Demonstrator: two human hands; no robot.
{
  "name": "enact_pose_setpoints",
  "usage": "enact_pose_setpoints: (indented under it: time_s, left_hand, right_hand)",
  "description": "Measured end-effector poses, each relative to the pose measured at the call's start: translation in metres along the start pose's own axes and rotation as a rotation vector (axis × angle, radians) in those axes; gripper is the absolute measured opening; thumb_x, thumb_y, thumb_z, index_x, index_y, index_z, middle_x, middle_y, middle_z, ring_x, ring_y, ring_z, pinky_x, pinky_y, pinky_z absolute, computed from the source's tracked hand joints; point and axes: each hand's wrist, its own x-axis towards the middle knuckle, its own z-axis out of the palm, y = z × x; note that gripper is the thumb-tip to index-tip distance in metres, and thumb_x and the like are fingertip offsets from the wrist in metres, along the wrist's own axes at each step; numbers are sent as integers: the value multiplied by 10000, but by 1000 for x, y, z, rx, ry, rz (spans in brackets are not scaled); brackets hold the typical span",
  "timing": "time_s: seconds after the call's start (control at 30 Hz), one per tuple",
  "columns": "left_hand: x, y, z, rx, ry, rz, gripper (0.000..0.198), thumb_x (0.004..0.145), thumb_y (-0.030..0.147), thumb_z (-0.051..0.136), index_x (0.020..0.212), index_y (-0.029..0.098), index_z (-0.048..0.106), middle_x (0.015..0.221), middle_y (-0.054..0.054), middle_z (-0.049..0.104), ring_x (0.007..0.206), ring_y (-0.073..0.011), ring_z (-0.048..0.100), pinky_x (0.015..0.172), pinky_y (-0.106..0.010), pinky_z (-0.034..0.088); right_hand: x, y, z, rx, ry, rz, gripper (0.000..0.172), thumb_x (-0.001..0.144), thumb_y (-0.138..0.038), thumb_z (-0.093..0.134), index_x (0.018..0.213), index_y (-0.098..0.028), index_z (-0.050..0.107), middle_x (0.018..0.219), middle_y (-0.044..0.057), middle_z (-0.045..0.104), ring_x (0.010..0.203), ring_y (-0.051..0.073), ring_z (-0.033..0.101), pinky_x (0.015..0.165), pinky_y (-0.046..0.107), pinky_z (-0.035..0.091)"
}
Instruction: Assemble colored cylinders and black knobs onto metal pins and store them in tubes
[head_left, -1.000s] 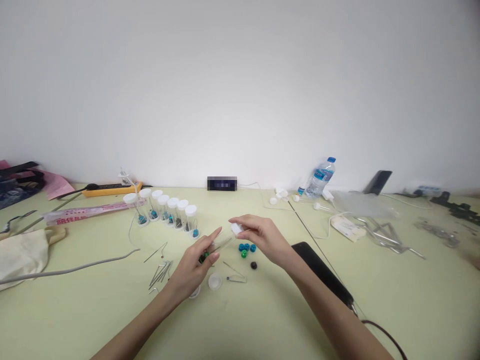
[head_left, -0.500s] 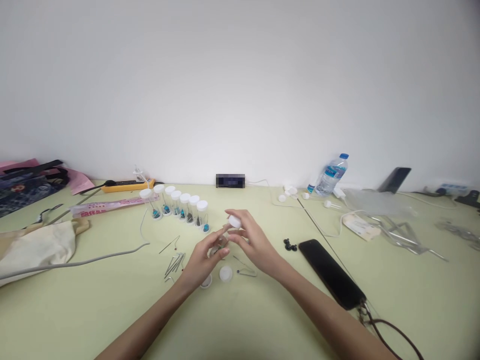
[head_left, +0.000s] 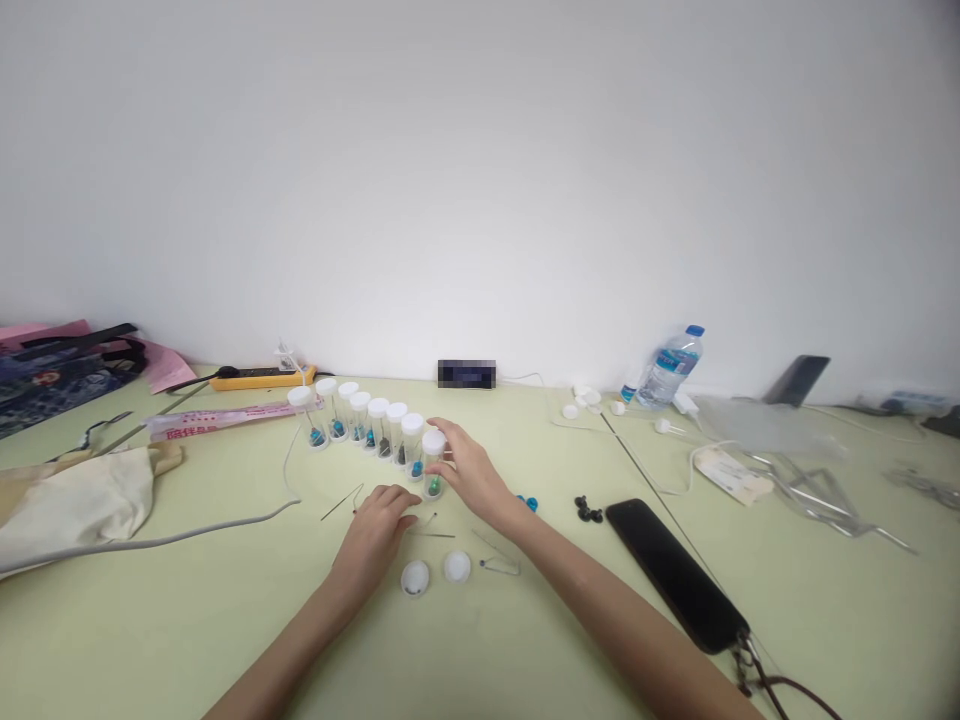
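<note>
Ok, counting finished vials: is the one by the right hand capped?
Capped: a white cap tops the upright vial at the right hand.

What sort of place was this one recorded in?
Probably an indoor craft or assembly desk: a pale green table against a bare white wall, a row of clear plastic vials with white caps holding coloured beads, and a yellow power strip.

Bright even indoor light, soft faint shadows, corners darkened, wide-angle bending at edges, slightly soft focus
</note>
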Motion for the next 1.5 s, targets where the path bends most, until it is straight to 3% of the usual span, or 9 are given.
enact_pose_setpoints:
  time_s: [0.1,0.17,0.37,0.5,0.77,1.0,1.27,1.5]
  left_hand:
    - [1,-3,6,42,-67,17,197,805,116,509,905,197,658,930,-75,664,931,-262,554,802,-384,442]
    - [1,-4,7,39,-92,18,188,799,115,506,869,198,659,904,-70,658,900,-253,555,779,-370,444]
    - [0,-7,11,8,-111,6,203,829,125,426,800,212,606,863,-53,630,845,-241,539,729,-359,421]
    - [-2,-9,13,45,-108,-5,226,834,103,386,709,205,544,784,-41,604,776,-230,523,694,-352,391]
    - [-2,-18,10,127,-131,-17,220,845,135,374,704,203,528,754,-42,600,743,-229,518,687,-365,358]
    - [-1,-17,4,150,-118,-74,150,826,105,376,781,204,479,756,-24,605,737,-216,515,715,-365,356]
    - [-1,-17,2,271,-131,-34,241,904,135,319,747,191,492,764,-21,574,721,-205,499,700,-360,344]
    - [-1,-4,0,279,-83,10,291,962,260,317,753,188,507,763,-39,588,731,-211,506,683,-345,378]
  right_hand:
    - [-5,9,-16,-67,9,-6,604,876,-261,563,1401,-317,270,1271,73,504,1102,224,549,912,395,466]
    - [-7,26,-40,-196,63,41,521,919,-270,496,1395,-286,284,1242,78,531,1104,211,553,922,387,461]
    - [-8,118,-140,-537,172,365,280,913,-153,491,1188,-167,543,1198,122,541,1080,225,558,947,401,433]
    - [-5,167,-177,-687,209,604,299,913,-283,557,1182,-152,546,1200,93,561,1022,226,584,857,435,497]
    - [11,210,-174,-811,195,896,308,918,-304,550,1184,-148,542,1163,88,580,971,212,607,811,410,522]
    - [19,219,-176,-867,145,900,302,918,-300,552,1178,-148,546,1154,85,585,962,208,610,803,405,526]
    - [-4,231,-197,-1021,349,974,331,913,-291,558,1210,-149,529,1225,102,547,1039,235,580,857,439,500]
    - [-14,246,-203,-913,189,1021,305,916,-295,555,1185,-152,544,1188,90,569,998,219,597,829,421,515]
